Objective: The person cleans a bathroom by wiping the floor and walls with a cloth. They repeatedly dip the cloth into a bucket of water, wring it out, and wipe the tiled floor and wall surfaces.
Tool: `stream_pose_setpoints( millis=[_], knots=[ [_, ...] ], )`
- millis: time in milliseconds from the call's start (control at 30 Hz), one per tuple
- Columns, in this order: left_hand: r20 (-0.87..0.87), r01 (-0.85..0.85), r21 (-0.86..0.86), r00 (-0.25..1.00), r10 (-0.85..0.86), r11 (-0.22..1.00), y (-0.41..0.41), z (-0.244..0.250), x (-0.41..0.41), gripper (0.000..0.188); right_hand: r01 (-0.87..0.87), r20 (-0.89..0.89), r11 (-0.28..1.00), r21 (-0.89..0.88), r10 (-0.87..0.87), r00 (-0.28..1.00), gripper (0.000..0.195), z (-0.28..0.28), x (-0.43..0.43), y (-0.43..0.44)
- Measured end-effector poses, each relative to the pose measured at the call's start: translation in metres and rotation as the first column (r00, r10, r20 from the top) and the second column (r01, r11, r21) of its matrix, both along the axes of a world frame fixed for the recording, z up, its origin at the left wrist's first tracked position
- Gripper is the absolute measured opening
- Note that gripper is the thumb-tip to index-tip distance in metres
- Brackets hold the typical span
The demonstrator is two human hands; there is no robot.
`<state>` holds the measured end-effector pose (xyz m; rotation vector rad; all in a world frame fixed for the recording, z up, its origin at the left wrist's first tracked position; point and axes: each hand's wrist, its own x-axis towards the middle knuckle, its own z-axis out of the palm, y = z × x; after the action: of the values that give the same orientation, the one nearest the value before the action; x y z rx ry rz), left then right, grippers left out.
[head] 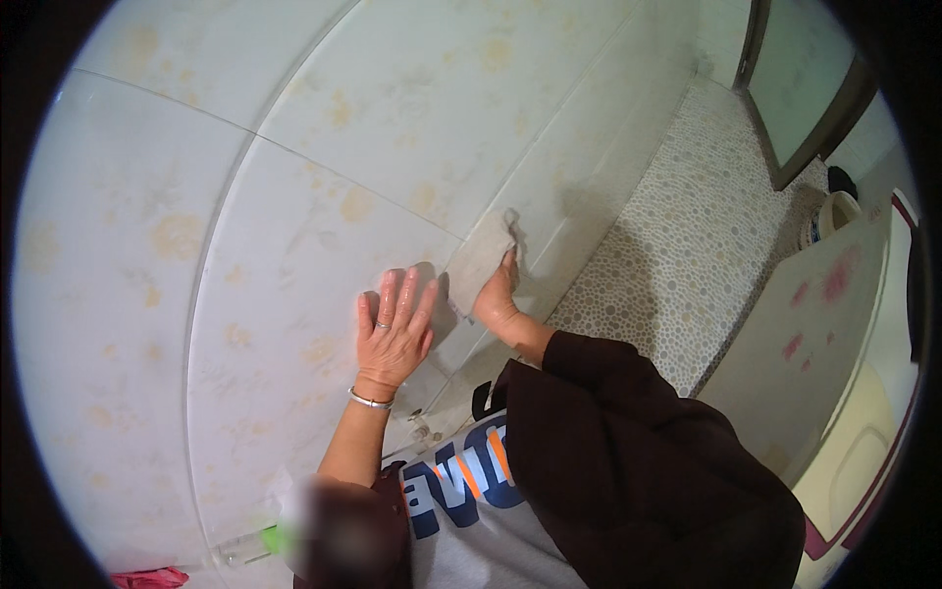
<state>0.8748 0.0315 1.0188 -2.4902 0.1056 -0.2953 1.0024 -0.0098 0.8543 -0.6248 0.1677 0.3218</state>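
Observation:
A pale, damp-looking cloth [478,258] is pressed against the tiled wall [294,199] under my right hand [502,294]. My fingers are mostly hidden by the cloth. To the left of it, my left hand [396,324] rests on the tile with its fingers spread and holds nothing. That hand looks wet and wears a ring, with a silver bangle [371,400] at the wrist. The glossy white tiles carry faint yellow and grey flower patterns, and grout lines run between them.
Pebble-patterned flooring [706,199] runs along the wall to a framed glass door [802,81]. At the right stand a panel with pink marks [780,331] and a round container [839,213]. Low down are pipe fittings [423,431], a clear-and-green object [254,545] and a pink cloth [151,578].

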Motion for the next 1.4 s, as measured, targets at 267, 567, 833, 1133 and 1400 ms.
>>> stream_pose_setpoints(
  millis=[267,567,833,1133,1400],
  knots=[
    [0.01,-0.006,-0.005,1.0,0.006,1.0,0.003,0.001,-0.006,0.062,-0.083,0.006,0.88,0.468,0.091,0.996,0.046,-0.025,0.101,-0.011],
    [0.313,0.136,-0.118,0.945,-0.093,0.984,0.039,0.008,-0.053,0.058,-0.14,-0.056,0.815,0.563,0.207,0.977,0.044,-0.052,-0.024,0.038],
    [0.397,0.016,-0.073,0.918,0.014,0.997,0.054,-0.001,-0.17,0.054,-0.136,-0.168,0.893,0.43,0.227,0.959,0.044,-0.002,-0.179,0.068],
    [0.289,-0.081,-0.136,0.95,0.118,0.987,0.063,-0.041,-0.251,0.045,-0.183,0.073,0.821,-0.541,0.263,0.962,0.06,0.021,-0.333,0.101],
    [0.227,0.019,-0.295,0.973,0.051,0.955,0.058,-0.077,-0.235,0.051,-0.011,-0.17,0.989,-0.148,-0.014,0.985,0.056,0.008,-0.269,0.086]
  ],
)
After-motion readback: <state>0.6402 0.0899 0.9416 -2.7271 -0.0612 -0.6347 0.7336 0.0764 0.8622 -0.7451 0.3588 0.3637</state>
